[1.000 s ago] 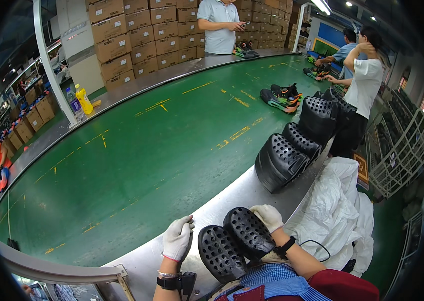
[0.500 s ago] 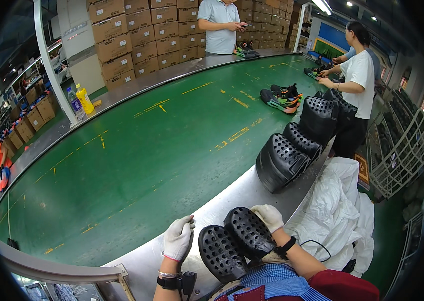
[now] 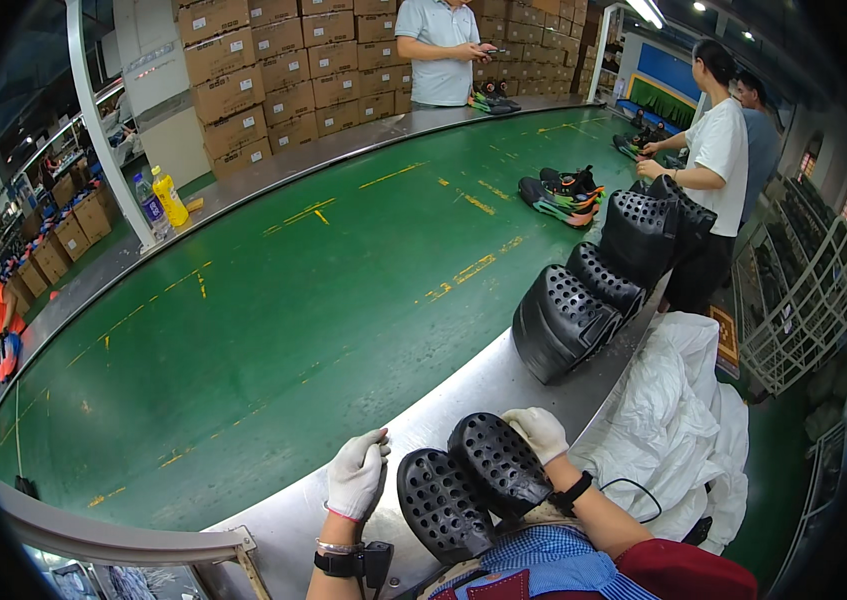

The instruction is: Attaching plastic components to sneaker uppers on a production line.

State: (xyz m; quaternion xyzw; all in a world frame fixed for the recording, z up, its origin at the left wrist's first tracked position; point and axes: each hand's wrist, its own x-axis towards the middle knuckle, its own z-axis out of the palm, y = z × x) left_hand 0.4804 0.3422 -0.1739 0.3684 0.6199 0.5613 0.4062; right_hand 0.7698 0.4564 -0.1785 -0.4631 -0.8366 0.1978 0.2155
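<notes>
Two black clogs with round holes, the near one [image 3: 440, 505] and the far one [image 3: 496, 462], stand side by side close to my body. To their left my left hand [image 3: 355, 475], in a white glove, is loosely closed at the steel edge, apart from the clogs and with nothing seen in it. Along the right side of the far clog lies my gloved right hand [image 3: 540, 433], fingers curled. Its fingertips are partly hidden behind that clog, so what they hold, if anything, does not show.
Black perforated clogs [image 3: 563, 320] stand in a row on the steel ledge. Beyond lies a green conveyor [image 3: 273, 330] carrying multicoloured sneakers [image 3: 558, 195]. White sheeting [image 3: 673, 430] hangs at right. Bottles [image 3: 169, 197] stand on the far rim. Several people work around the belt.
My hands and the two clogs have stayed put. At far right, the person in white has shifted slightly, and another person behind shows more clearly. The belt's yellow marks sit slightly further left.
</notes>
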